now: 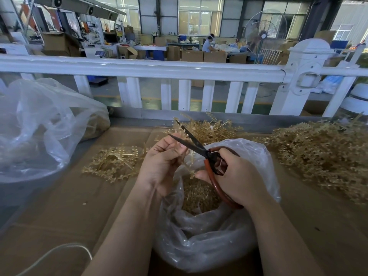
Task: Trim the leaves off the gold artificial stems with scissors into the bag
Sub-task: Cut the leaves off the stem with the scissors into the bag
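Stem (187,156) mostly hidden in left grip (165,162); right grip (237,180) clasps spread scissors (199,148)

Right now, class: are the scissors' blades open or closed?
Open. The scissors in the right hand show two dark blades spread in a V, tips apart above the left hand.

Bare cardboard (59,196) lies open at left; stem piles (322,152) crowd the right; a white railing (139,68) blocks beyond
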